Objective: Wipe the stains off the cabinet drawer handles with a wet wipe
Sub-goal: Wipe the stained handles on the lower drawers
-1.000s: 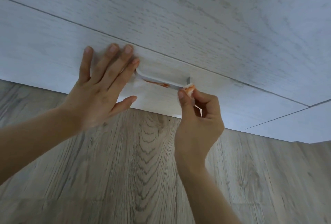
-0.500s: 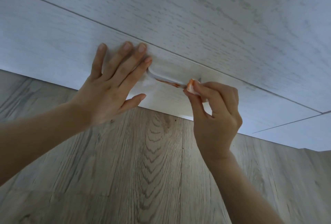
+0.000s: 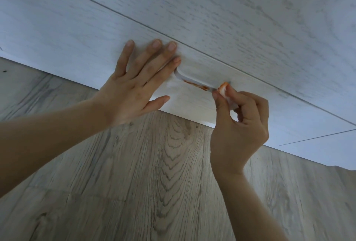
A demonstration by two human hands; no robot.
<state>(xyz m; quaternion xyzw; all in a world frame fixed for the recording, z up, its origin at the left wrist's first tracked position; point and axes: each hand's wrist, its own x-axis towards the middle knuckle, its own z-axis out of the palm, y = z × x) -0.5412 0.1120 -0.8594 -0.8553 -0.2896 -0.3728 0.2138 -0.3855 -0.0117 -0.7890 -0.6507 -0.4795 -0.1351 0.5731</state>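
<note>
Pale grey wood-grain drawer front (image 3: 81,34), lowest, above the plank floor. Left hand (image 3: 133,88) flat, fingers straight, pressing the front, likely to brace it. Right hand (image 3: 240,127) at 3 o'clock pinches a folded white wet wipe (image 3: 224,91), orange-tinged, against the slim white bar handle (image 3: 192,82); orange stain (image 3: 194,85) remains.

A grey-brown wood-grain floor (image 3: 154,183) fills the lower half of the view. A pale, whitewashed cabinet (image 3: 250,28) rises from the floor's far edge. A few tiny dark specks (image 3: 4,71) dot the boards.
</note>
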